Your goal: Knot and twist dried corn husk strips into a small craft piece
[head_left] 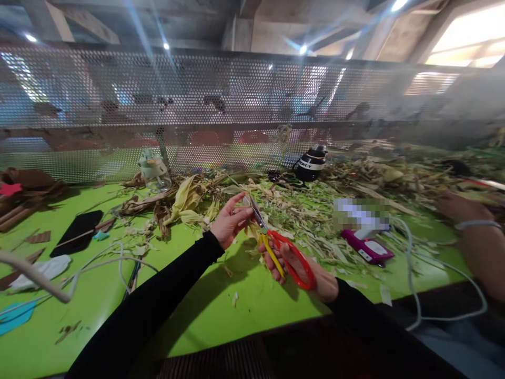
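My right hand (310, 273) is wrapped round scissors with red handles (300, 261). The same hand also has a yellow-handled tool (271, 257) in it, its kind unclear. The scissors' metal blades (256, 215) point up and left, to the fingertips of my left hand (232, 221). Thumb and fingers of my left hand are pinched together beside the blades; whatever is between them is too small to make out. Behind both hands lie dry corn husks (187, 202) and a wide spread of shredded husk strips (300, 210).
A green table (221, 310) carries a black phone (78, 233), a clear bottle (153, 171), a black bottle (311, 164) and a magenta device (366, 247) with a white cable (411, 284). Another person's arm (479, 247) reaches in at right. A perforated metal screen (236, 105) stands behind.
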`<state>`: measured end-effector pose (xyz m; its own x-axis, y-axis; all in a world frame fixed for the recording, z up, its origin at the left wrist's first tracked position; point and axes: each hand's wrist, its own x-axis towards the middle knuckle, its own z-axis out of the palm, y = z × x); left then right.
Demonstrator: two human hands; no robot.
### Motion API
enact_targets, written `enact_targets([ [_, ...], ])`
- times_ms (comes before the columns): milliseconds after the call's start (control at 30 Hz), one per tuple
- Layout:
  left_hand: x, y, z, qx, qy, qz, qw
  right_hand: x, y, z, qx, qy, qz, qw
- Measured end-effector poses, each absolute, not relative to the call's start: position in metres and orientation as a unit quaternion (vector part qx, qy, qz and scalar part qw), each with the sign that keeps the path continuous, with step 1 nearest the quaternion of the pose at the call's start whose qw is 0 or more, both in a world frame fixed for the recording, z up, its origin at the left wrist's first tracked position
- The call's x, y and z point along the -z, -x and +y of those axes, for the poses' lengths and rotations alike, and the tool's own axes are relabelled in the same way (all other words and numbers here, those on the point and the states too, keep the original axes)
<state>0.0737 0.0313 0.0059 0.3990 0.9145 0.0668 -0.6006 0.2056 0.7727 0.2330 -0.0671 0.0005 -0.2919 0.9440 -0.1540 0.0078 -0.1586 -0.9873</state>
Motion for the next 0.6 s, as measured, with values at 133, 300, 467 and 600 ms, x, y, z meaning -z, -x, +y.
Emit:
enact_targets([
  [133,-0.006,-0.08,0.027,-0.555,-0.33,0.234,0.727,0.006,-0.228,-0.063,-0.619,0.458,-0.503,0.393],
  [300,-0.006,-0.087,0.022,-0.583,-0.285,0.25,0.719,0.012,-0.22,-0.057,-0.623,0.463,-0.492,0.394],
  [467,-0.006,-0.086,0.021,-0.587,-0.263,0.253,0.722,0.014,-0.221,-0.057,-0.62,0.463,-0.491,0.399],
  [600,-0.007,-0.088,0.017,-0.587,-0.261,0.262,0.721,0.019,-0.224,-0.058,-0.606,0.459,-0.515,0.396],
])
